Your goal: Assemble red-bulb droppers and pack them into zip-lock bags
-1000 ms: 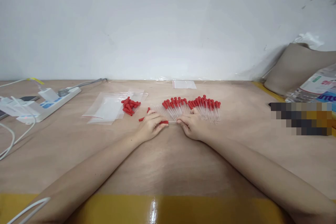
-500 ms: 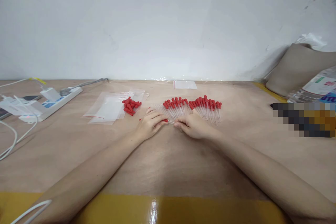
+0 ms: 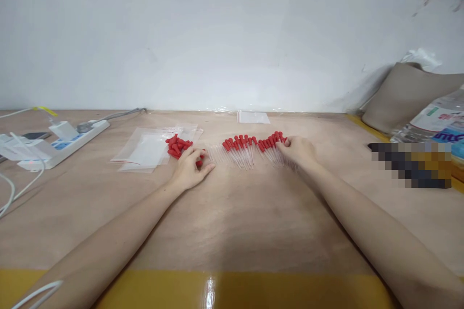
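Note:
My left hand (image 3: 193, 166) rests low over the table with thumb and fingers apart. Red rubber bulbs (image 3: 199, 163) show in the gap between them; whether the fingers touch these is unclear. Just beside it lies a group of bare clear pipette tubes (image 3: 217, 153). A row of droppers (image 3: 242, 147), clear tubes with red bulbs on top, fans out to the right. At the row's right end, my right hand (image 3: 299, 150) is closed on a dropper (image 3: 283, 140) by its red bulb; its tube is largely hidden. A pile of loose red bulbs (image 3: 177, 145) sits behind my left hand.
Clear zip bags (image 3: 136, 147) lie left of the bulb pile, and another small bag (image 3: 253, 117) lies by the wall. A white power strip (image 3: 92, 130) with chargers and cables occupies the left. Plastic bottles (image 3: 431, 116) and a blurred dark object (image 3: 406, 164) are at the right.
My right hand has carried the dropper right, to the end of the row. My left hand has let go of its bulb and moved left, its thumb now spread.

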{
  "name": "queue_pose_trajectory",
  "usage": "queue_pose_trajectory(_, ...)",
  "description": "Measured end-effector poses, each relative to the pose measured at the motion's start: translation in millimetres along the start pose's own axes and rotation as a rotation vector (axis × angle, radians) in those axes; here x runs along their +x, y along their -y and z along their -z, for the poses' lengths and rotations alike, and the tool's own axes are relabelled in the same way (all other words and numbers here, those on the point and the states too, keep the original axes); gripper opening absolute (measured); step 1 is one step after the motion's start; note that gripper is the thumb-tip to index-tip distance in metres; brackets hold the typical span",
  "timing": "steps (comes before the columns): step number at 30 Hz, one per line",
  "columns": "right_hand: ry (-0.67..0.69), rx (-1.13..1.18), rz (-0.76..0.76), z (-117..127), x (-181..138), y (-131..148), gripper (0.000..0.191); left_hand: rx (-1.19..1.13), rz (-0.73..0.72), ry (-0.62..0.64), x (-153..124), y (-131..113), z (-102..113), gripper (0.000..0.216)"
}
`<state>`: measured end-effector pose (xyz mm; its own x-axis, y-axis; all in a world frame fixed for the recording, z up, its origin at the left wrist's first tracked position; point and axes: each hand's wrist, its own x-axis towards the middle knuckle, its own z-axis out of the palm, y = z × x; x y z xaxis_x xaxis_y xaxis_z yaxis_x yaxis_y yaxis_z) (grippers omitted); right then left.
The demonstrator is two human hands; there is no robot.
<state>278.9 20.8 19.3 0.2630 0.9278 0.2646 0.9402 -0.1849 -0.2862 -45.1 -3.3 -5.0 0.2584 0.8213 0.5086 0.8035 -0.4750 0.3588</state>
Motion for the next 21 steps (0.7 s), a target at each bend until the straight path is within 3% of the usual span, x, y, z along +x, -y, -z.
queue_pose_trajectory(5, -0.1, 0.048, 0.137, 0, -15, 22, 0.029, -0.05, 0.086, -0.042, 3, 3, -2, 0.015)
queue_pose_trajectory(8, -0.035, 0.095, 0.299, -3, -24, 38, 0.022, -0.078, 0.117, -0.067, 4, 7, -4, 0.018)
queue_pose_trajectory(12, 0.066, -0.022, 0.381, -7, -26, 53, 0.022, -0.123, 0.125, -0.106, 3, 13, -3, 0.027)
queue_pose_trajectory(15, 0.139, -0.128, 0.366, -5, -21, 63, 0.022, -0.085, 0.12, -0.106, 0, 18, -2, 0.031)
queue_pose_trajectory(21, 0.335, -0.13, 0.147, 0, -5, 87, 0.026, -0.036, 0.166, -0.033, 0, 20, 0, 0.024)
